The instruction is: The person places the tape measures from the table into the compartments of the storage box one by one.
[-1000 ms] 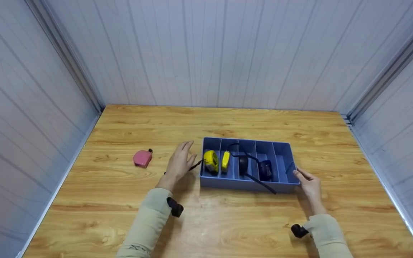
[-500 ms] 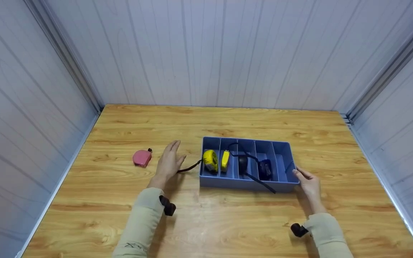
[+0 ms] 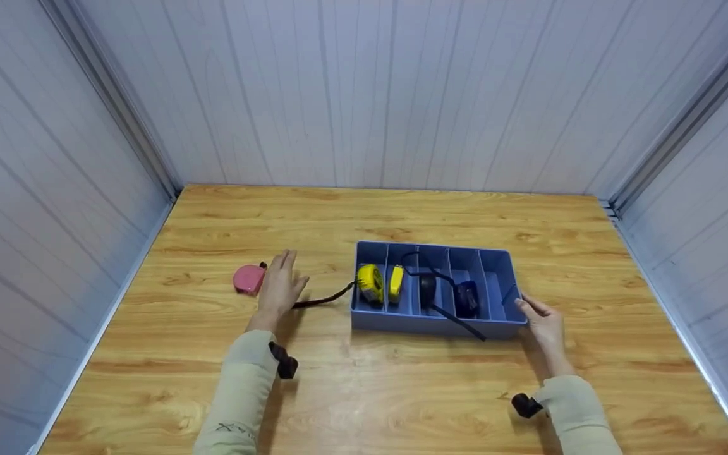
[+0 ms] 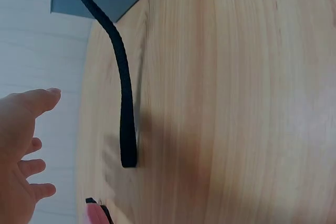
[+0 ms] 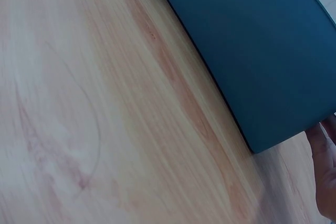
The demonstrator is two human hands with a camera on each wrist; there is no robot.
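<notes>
My left hand (image 3: 279, 291) hovers over the table with its fingers extended, just right of a pink tape measure (image 3: 249, 279). In the left wrist view the fingers of that hand (image 4: 21, 150) hold nothing. At the right end of a blue divided box (image 3: 440, 327), my right hand (image 3: 546, 328) grips the wall, thumb over the rim. From left to right, the box's compartments hold a large yellow tape measure (image 3: 371, 284), a narrow yellow tape measure (image 3: 395, 284), a black rounded one (image 3: 427, 289) and a dark blue one (image 3: 466, 299).
A black strap (image 4: 122, 72) from the large yellow tape measure hangs over the box's left wall toward my left hand. Another dark strap (image 3: 462, 323) lies across the front rim. White panel walls (image 3: 364, 95) enclose the wooden table (image 3: 364, 392) at the back and sides.
My left hand has moved left, away from the box and up to the pink tape measure, uncovering more of the black strap. My right hand keeps its grip on the box.
</notes>
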